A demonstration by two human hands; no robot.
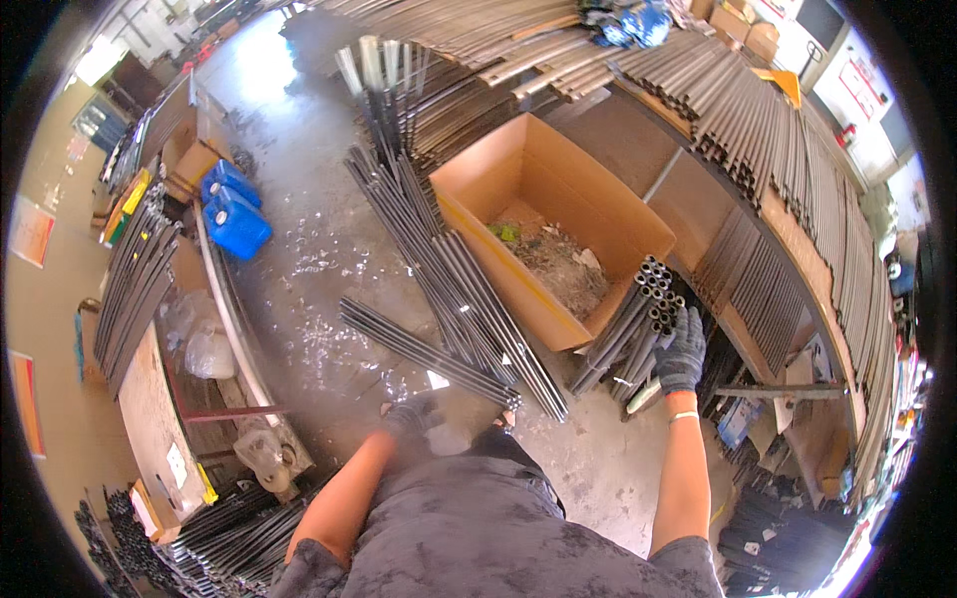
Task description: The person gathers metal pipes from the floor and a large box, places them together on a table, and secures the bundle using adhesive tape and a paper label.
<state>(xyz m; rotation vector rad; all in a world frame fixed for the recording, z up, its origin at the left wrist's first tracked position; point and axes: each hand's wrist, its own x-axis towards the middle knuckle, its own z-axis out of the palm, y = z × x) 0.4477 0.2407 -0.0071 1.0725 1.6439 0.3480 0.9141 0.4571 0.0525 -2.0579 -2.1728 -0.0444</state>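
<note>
My right hand [681,351], in a dark grey work glove, reaches out at the right. Its fingers are stretched out and lie against the side of a bundle of metal tubes [655,297], near their open round ends. My left hand [409,417], also gloved, is low in front of my body and smeared by motion, so its fingers cannot be read. It is nearest to a small bundle of dark rods [429,354] lying slantwise on the floor. More long tubes [478,319] lie beside these rods, along a large open cardboard box [553,224].
The box holds scraps and dusty debris [558,261]. Racks stacked with tubes [738,130] curve along the far and right sides. Blue jerrycans [237,221] stand at the left, near a worktable [159,429]. More rods [239,538] are piled at lower left.
</note>
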